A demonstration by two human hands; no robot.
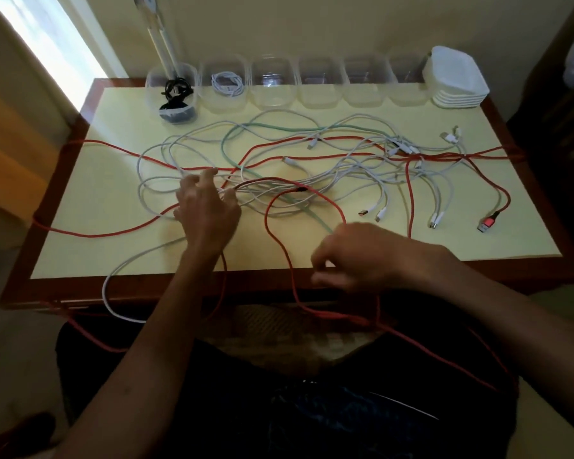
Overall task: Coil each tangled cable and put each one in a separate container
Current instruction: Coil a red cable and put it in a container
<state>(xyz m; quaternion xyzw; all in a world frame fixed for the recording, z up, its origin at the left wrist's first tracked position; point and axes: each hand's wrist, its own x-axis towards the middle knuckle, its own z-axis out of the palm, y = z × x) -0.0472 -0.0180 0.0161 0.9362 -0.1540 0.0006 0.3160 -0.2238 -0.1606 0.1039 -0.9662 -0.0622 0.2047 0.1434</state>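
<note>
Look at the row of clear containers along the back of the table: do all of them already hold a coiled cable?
No: only the black cable and one white coiled cable sit in containers; the container beside them shows none.

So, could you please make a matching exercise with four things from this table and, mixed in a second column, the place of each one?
Things:
1. coiled black cable
2. coiled white cable
3. stack of white plastic lids
4. red USB plug

Places:
A. far right end of the container row
B. flat on the table, right side
C. leftmost clear container
D. second clear container from the left

Pairs: 1-C, 2-D, 3-A, 4-B
</note>
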